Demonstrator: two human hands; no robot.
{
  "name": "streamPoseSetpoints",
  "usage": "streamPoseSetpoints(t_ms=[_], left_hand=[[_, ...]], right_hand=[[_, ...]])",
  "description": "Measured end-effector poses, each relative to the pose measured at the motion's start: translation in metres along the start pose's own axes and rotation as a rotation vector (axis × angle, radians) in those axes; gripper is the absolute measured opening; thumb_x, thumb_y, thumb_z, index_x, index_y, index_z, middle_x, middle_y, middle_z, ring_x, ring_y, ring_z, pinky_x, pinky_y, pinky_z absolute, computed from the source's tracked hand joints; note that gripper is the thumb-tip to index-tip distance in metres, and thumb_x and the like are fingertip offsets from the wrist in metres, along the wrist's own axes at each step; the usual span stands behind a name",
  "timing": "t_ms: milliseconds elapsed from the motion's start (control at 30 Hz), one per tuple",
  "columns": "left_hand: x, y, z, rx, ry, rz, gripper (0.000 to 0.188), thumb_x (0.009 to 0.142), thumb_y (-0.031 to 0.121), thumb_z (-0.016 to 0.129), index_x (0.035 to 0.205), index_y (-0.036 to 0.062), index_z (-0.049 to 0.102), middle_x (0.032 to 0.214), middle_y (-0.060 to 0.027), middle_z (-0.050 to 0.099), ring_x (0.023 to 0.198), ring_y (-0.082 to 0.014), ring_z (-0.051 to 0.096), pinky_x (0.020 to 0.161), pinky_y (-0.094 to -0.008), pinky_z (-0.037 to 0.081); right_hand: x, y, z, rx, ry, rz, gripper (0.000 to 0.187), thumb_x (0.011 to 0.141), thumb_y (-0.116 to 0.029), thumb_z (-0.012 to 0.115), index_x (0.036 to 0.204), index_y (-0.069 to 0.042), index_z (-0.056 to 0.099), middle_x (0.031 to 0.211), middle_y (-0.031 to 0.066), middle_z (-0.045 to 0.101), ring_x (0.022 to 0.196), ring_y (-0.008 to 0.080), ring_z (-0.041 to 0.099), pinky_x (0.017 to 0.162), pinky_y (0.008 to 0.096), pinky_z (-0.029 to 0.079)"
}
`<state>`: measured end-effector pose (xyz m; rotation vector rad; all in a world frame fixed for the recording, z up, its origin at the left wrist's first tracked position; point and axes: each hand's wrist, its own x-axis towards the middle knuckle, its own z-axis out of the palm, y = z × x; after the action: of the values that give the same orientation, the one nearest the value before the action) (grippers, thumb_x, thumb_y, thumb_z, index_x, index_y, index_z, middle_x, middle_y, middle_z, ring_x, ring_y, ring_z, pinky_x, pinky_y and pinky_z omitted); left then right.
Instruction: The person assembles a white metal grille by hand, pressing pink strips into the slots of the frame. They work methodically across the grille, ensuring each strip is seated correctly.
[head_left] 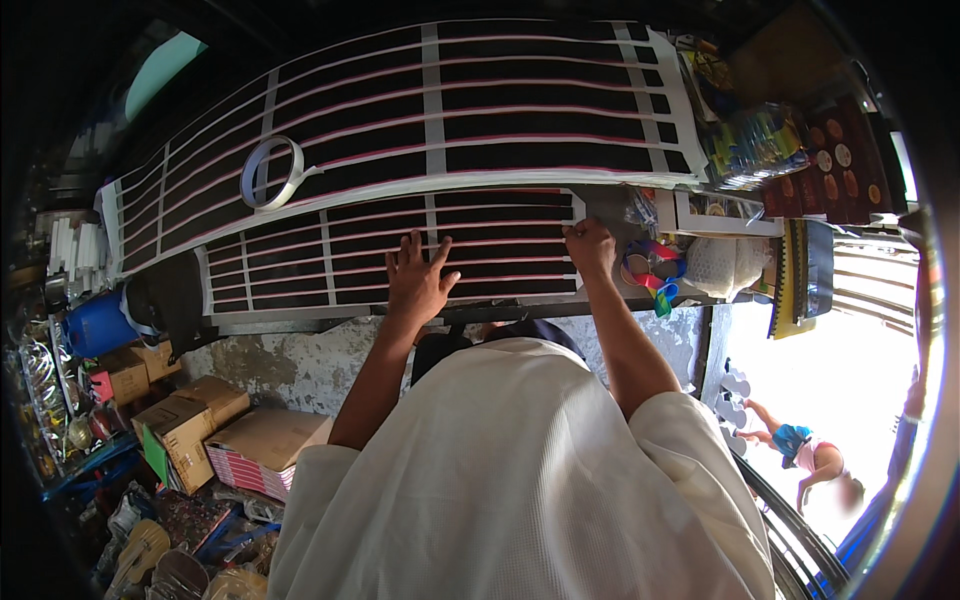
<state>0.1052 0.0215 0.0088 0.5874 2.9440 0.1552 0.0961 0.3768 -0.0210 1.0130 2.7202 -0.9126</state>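
Note:
Two long dark sheets crossed by pale and pink-edged strips lie on the worktop, a larger back sheet (540, 127) and a smaller front sheet (378, 217). My left hand (416, 284) rests on the front sheet, its fingers spread and nothing in them. At that sheet's right end, my right hand (592, 250) is closed, thumb and fingers pressed together by the end of a pink-edged strip. What lies between those fingers is hidden. A white tape roll (294, 184) lies on the back sheet, a short loose end sticking out to its right.
Colourful ribbons (650, 268) and a white netted bundle (725, 266) are right of my right hand. A blue container (100, 325) stands at the left. Cardboard boxes (262, 440) sit lower left. Outside, at lower right, a person (815, 455) bends down.

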Motion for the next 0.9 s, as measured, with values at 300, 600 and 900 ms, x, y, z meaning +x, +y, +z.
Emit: streamPoseSetpoints(t_ms=[300, 600, 900], left_hand=[[0.027, -0.016, -0.002, -0.037, 0.126, -0.060, 0.068, 0.111, 0.055, 0.065, 0.165, 0.0140, 0.057, 0.170, -0.0327, 0.044, 0.158, -0.0512, 0.046, 0.119, -0.0745, 0.044], [0.062, -0.027, -0.005, -0.030, 0.017, -0.055, 0.072, 0.110, 0.055, 0.067, 0.168, 0.0146, 0.052, 0.173, -0.0296, 0.043, 0.159, -0.0474, 0.047, 0.119, -0.0748, 0.043], [0.069, -0.026, -0.007, 0.054, -0.033, -0.056, 0.076, 0.109, 0.055, 0.068, 0.172, 0.0168, 0.048, 0.168, -0.0280, 0.048, 0.153, -0.0457, 0.054, 0.121, -0.0750, 0.040]], right_hand=[[0.033, -0.013, 0.008, 0.036, 0.123, -0.145, 0.044, 0.091, -0.046, 0.087, 0.119, -0.012, 0.081, 0.113, 0.0167, 0.083, 0.111, 0.0413, 0.078, 0.099, 0.0555, 0.058], [0.042, -0.047, 0.008, -0.053, 0.065, -0.076, 0.048, 0.096, -0.045, 0.076, 0.125, -0.008, 0.084, 0.124, 0.0253, 0.081, 0.123, 0.0473, 0.075, 0.107, 0.0560, 0.059], [0.046, -0.051, 0.001, -0.035, 0.013, -0.022, 0.051, 0.096, -0.050, 0.076, 0.124, -0.008, 0.085, 0.128, 0.0250, 0.081, 0.125, 0.0458, 0.076, 0.108, 0.0559, 0.058]])
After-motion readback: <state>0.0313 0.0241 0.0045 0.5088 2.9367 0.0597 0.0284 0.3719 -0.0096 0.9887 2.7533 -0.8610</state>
